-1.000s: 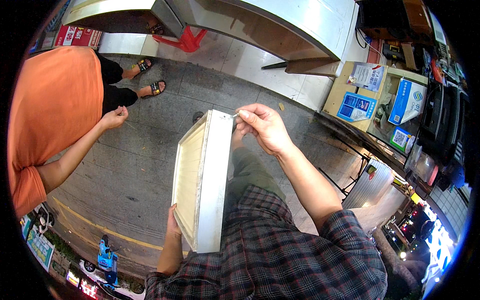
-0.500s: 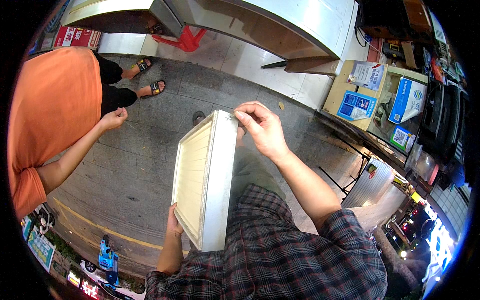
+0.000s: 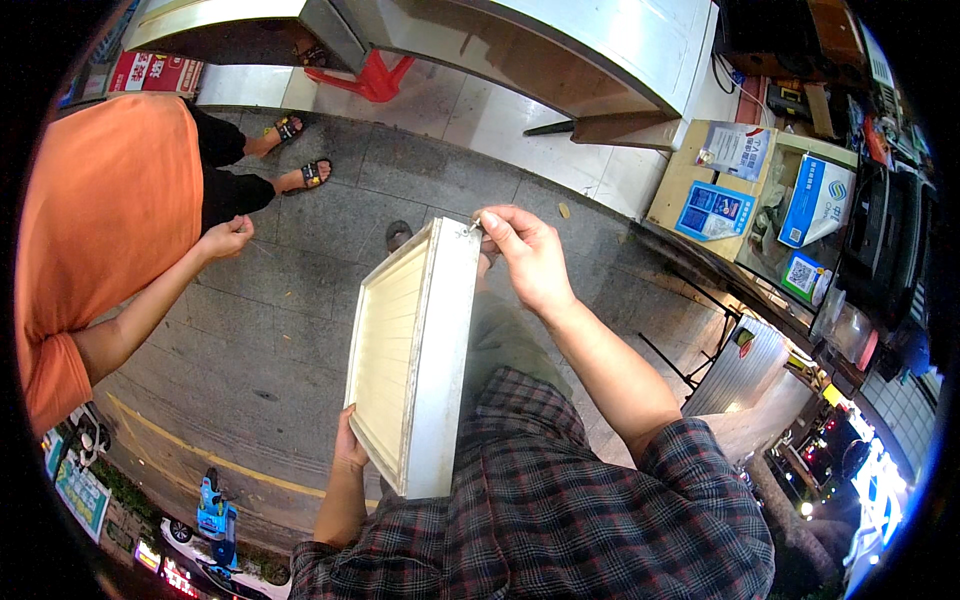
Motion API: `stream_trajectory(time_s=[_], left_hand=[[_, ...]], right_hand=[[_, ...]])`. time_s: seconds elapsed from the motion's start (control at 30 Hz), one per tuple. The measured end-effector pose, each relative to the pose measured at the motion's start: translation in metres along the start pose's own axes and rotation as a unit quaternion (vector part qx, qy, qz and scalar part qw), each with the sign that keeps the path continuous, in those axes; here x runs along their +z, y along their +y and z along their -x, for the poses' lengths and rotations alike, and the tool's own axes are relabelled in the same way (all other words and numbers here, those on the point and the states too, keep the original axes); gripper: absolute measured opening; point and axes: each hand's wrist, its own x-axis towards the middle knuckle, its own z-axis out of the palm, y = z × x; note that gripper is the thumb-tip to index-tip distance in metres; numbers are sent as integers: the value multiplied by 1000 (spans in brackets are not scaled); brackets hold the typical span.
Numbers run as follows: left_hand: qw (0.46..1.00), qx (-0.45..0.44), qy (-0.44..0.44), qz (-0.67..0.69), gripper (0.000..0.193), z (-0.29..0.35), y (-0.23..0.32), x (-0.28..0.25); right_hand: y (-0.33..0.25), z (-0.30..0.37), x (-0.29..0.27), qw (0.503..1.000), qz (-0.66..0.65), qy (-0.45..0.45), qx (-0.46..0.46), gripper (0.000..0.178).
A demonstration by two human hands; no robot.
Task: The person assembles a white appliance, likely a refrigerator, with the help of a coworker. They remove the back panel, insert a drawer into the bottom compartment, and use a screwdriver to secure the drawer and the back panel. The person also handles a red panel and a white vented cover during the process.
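A shallow rectangular metal-sided box (image 3: 435, 370) with a cream, ribbed inner face stands tilted in front of my body. My left hand (image 3: 348, 442) grips its lower left edge; the rest of those fingers are hidden behind it. At the upper right corner of the box, my right hand (image 3: 522, 250) is closed in a pinch. A small shiny metal piece (image 3: 474, 226) shows between the right fingertips and the corner, too small to identify.
To my left stands a person in an orange shirt (image 3: 115, 220), one hand near the thigh. A counter (image 3: 600, 50) runs along the far side, with a red plastic stool (image 3: 375, 78) beneath. A cluttered display case (image 3: 705, 180) is at the right. Grey paving (image 3: 290, 330) lies below.
My right hand has shifted slightly outward from the box's corner, and the small metal piece now shows at its fingertips. The box has turned very slightly; my left hand keeps its hold.
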Motion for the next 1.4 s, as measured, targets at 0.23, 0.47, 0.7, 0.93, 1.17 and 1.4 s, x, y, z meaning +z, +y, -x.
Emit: stream_trajectory(time_s=[0.23,0.47,0.7,0.93,1.17,1.4], left_hand=[[1000,-5,-5,9,59,0,-1,0],[1000,-19,12,18,61,-2,-2,-5],[998,-52,2,22,72,4,-1,-5],[999,-44,12,-9,76,5,-1,-2],[999,-38,14,-19,75,2,-1,0],[999,-26,-11,15,64,-3,0,-10]], right_hand=[[14,-4,-3,996,-78,-12,29,27],[14,-6,-2,991,-129,-18,44,28],[8,-10,-6,967,-240,-52,71,25],[11,-13,-17,941,-317,-77,90,18],[13,-12,-24,920,-362,-99,116,19],[17,-12,-27,900,-405,-124,101,19]])
